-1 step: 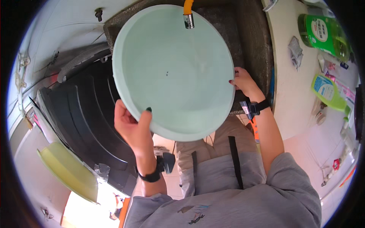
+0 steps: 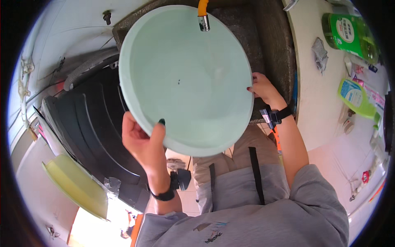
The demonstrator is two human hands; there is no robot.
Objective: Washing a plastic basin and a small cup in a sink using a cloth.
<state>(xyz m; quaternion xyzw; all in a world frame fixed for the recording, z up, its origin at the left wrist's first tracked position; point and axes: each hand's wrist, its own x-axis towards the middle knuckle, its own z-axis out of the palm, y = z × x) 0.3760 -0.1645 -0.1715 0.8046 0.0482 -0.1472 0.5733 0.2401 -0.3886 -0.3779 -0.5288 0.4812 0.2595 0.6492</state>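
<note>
A large round pale-green basin (image 2: 193,78) is held between my two hands over the dark stone sink (image 2: 273,49). My left hand (image 2: 144,136) grips its near-left rim, thumb over the inner edge and fingers curled underneath. On the right side, my right hand (image 2: 265,88) pinches the rim with the thumb on top; its other fingers are partly hidden. An orange hose with a metal end (image 2: 203,22) hangs over the basin's far part. A faint thin streak, perhaps water, runs below the hose end. A few tiny dark specks show near the basin's middle.
A pale counter (image 2: 310,103) borders the sink on the right, with a crumpled grey cloth (image 2: 319,56), a green bottle (image 2: 349,37) and a lime-green spray bottle (image 2: 357,96). At left stand a black ribbed object (image 2: 94,119) and a yellow-green basin (image 2: 76,187).
The basin has shifted very slightly left and toward me, and my left hand has moved with it. Both hands keep their grip on the rim.
</note>
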